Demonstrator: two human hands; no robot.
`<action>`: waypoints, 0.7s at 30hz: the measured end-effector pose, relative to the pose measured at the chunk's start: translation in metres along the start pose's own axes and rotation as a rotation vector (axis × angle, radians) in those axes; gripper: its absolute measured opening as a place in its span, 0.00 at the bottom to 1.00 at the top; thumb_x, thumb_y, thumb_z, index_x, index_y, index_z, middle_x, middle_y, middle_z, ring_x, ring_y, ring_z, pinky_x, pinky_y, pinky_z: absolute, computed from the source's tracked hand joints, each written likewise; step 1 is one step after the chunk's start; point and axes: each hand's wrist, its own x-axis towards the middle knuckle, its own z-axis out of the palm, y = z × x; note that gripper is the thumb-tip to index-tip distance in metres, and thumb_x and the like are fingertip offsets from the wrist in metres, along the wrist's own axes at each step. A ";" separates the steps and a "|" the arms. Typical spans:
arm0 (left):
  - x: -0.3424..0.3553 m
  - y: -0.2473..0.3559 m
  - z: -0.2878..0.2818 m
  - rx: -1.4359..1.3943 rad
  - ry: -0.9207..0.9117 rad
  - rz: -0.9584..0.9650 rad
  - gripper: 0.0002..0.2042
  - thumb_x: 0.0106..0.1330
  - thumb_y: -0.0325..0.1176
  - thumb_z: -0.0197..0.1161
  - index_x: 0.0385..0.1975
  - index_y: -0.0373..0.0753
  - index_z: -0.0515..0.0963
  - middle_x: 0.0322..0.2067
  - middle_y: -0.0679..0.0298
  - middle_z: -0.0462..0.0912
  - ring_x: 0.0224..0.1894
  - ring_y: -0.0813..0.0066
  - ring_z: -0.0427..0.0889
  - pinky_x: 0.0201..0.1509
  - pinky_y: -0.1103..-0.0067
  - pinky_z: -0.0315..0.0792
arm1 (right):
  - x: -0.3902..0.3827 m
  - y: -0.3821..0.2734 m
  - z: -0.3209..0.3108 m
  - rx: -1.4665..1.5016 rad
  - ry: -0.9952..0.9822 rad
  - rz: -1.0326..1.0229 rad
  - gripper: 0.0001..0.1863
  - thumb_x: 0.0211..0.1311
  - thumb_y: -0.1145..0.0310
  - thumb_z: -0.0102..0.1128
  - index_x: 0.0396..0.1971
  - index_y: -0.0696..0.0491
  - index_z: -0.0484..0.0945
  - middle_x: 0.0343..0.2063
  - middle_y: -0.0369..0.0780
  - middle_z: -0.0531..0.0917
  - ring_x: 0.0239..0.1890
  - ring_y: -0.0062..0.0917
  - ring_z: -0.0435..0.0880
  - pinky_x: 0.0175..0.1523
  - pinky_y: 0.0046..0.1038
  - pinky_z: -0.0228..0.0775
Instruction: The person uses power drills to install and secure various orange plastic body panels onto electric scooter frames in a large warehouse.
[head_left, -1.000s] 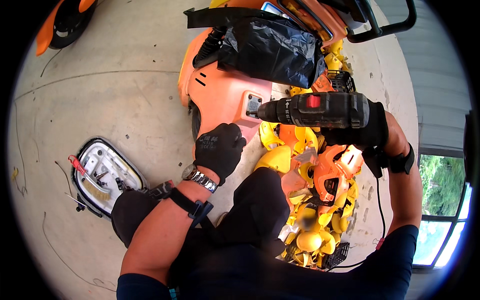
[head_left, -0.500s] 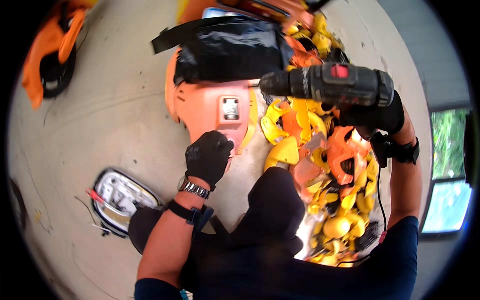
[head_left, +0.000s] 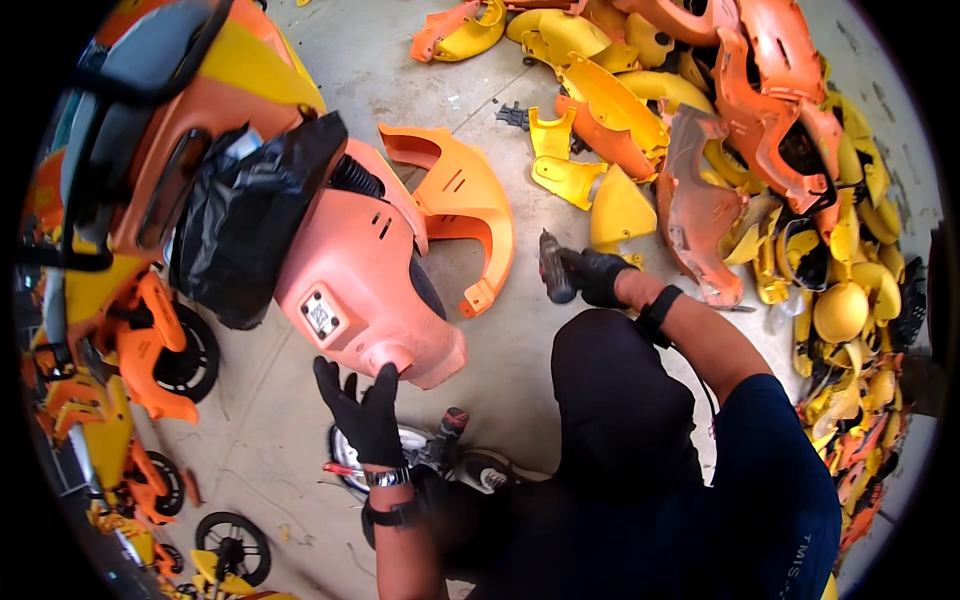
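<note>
My left hand (head_left: 365, 412), in a black glove, is open with fingers spread just under the lower edge of a faded orange scooter body panel (head_left: 355, 285). My right hand (head_left: 598, 277), also gloved, grips a black power drill (head_left: 553, 266) held low over the concrete floor, to the right of the panel. A black plastic bag (head_left: 245, 225) covers the scooter's seat area above the panel. My black-trousered knee (head_left: 610, 390) rises between the two hands.
A loose orange fender panel (head_left: 460, 205) lies on the floor beside the scooter. A big heap of orange and yellow plastic body panels (head_left: 760, 170) fills the right side. More small scooters with wheels (head_left: 180, 355) stand at the left. A headlight part (head_left: 345, 460) lies by my foot.
The view has swung, so the scooter now sits at the left. My right hand has lowered the drill from the panel down toward the floor. My left hand has opened.
</note>
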 end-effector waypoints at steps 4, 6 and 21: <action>0.002 0.004 0.013 0.095 -0.122 0.112 0.51 0.47 0.29 0.76 0.69 0.32 0.47 0.65 0.51 0.57 0.64 0.62 0.63 0.64 0.64 0.65 | 0.016 0.041 0.062 -0.080 -0.113 -0.085 0.33 0.55 0.64 0.57 0.64 0.37 0.61 0.45 0.51 0.76 0.48 0.48 0.79 0.51 0.42 0.70; 0.004 0.015 0.032 0.100 -0.070 0.107 0.55 0.46 0.32 0.77 0.69 0.29 0.43 0.65 0.49 0.56 0.67 0.62 0.58 0.68 0.65 0.59 | 0.023 0.056 0.083 -0.121 -0.127 -0.099 0.32 0.58 0.60 0.55 0.64 0.36 0.61 0.45 0.51 0.76 0.48 0.47 0.79 0.51 0.42 0.70; 0.023 -0.008 0.027 0.414 -0.016 0.099 0.40 0.44 0.28 0.78 0.54 0.30 0.57 0.47 0.56 0.68 0.49 0.69 0.69 0.52 0.71 0.71 | 0.130 -0.070 0.020 -0.387 0.160 -0.931 0.44 0.34 0.51 0.73 0.57 0.48 0.70 0.52 0.45 0.77 0.56 0.40 0.74 0.64 0.45 0.57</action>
